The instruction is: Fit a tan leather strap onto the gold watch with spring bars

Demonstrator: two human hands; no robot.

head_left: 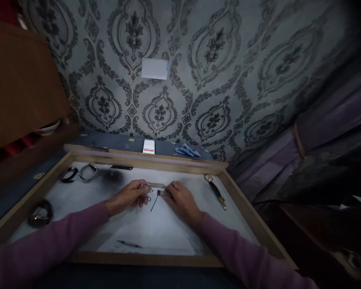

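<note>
My left hand is closed around a round silver watch, its thumb over the case. A flat tan strip, perhaps its strap, reaches from beside the watch toward my right fingertips. My right hand has curled fingers on a small light piece with a dark end; its kind is unclear. Just below that end, a thin dark rod slants down toward the left. Both hands are close together over the white surface of a wooden-framed tray.
Several watches are around: a dark one, a black-strapped one and a silver one at left, a gold-and-black one at right. A slim tool lies in front. Behind the rim are a blue cloth and a small white box.
</note>
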